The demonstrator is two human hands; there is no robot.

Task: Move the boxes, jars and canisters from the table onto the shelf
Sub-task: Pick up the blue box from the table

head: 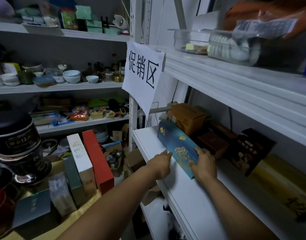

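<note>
blue box [176, 144] is on shelf [192, 205]; left hand [161, 161] flat against it, right hand [205, 164] grips it (most boxes [96, 160] & canisters [15, 135] not moved yet, on tabletop [86, 210]).

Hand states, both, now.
Left hand: open, straight fingers touching the blue box.
Right hand: gripping the blue box's near end.

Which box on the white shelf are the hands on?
The blue box with gold patterns: left hand touches, right hand grips. The cardboard box and maroon box nearby lie untouched.
</note>
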